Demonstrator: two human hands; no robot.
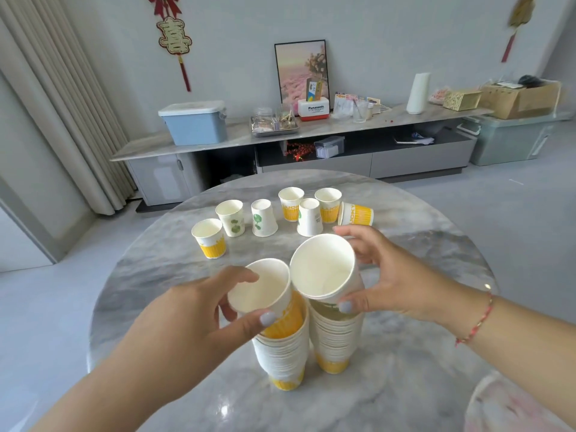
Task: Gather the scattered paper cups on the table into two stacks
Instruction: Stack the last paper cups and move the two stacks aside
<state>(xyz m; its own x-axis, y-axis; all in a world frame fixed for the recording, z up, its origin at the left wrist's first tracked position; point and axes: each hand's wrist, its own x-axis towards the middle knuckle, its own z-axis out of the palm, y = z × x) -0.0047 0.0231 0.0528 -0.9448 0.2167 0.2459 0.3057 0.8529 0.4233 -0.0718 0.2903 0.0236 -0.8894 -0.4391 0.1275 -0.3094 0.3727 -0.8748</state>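
Nearest, on the marble worktop (162, 275), both hands are seating cups: left hand (187, 310) clamped on a yellow cup (265, 291) atop the left stack (283, 350), right hand (389, 275) likewise with a white cup (324, 266) on the right stack (336, 335); next, probably, the seven scattered cups (265, 218) beyond.

Round grey marble table (405, 385), centre frame. On it: 2 cup stacks (285, 360) at lower centre, touching; 7 loose cups (264, 218) toward the upper centre, 1 lying sideways.

Two cup stacks (282, 353), seven loose cups (208, 238), two hands (187, 319)
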